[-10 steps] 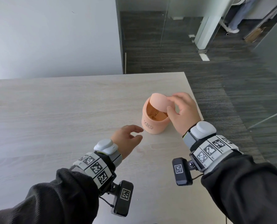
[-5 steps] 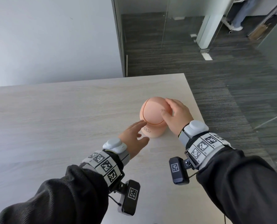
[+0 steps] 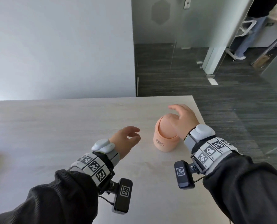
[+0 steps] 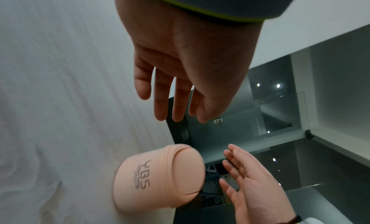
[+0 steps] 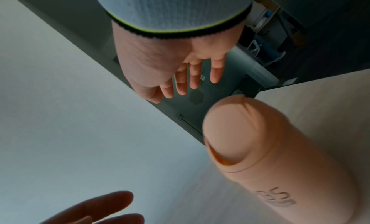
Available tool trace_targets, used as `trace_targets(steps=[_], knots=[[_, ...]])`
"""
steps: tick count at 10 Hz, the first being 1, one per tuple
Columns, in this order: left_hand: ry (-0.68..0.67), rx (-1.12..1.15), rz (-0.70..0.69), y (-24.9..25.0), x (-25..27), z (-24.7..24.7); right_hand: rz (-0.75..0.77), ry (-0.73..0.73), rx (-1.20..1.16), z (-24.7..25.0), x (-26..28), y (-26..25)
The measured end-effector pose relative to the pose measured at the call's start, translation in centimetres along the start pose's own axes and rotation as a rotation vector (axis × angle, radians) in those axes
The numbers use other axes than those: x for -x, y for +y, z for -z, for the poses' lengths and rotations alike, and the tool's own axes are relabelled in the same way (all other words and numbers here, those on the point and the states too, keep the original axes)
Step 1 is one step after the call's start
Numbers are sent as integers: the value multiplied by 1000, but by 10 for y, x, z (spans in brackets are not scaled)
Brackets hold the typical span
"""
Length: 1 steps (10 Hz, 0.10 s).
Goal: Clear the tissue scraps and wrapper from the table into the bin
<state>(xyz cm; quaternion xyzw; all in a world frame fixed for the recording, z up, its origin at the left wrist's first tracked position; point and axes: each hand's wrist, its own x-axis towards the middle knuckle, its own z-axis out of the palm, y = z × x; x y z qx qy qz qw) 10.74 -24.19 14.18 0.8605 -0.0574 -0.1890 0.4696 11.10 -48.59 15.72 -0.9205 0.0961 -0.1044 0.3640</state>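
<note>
We see a small peach-pink round plastic bin (image 3: 166,136) standing upright on a pale wood-grain table (image 3: 53,126), near the table's right edge and towards its far corner. Its domed swing lid (image 3: 168,125) sits almost closed; the right wrist view shows a thin dark gap at the lid's lower rim. Grey lettering runs across the bin's side.

Our left hand (image 3: 126,139) hovers above the table just left of the bin, apart from it, with fingers loosely extended and nothing held. Our right hand (image 3: 183,120) hovers over the right and far side of the bin, fingers spread and relaxed, holding nothing; from the left wrist view it appears clear of the lid, with a gap between fingertips and bin.

Both wrists wear grey bands with black-and-white square markers (image 3: 94,165) and small black camera units, over dark sleeves (image 3: 62,199).

We can see no tissue scraps or wrapper on the table surface in view.

Beyond the table lie a white wall (image 3: 53,46), dark carpet (image 3: 175,75) and glass partitions, with another person's legs (image 3: 246,39) far right.
</note>
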Motion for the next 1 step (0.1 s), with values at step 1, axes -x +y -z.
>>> trace_targets(steps=[1], knots=[[61, -7, -55, 6, 19, 44, 79, 7, -66, -6, 8, -54]])
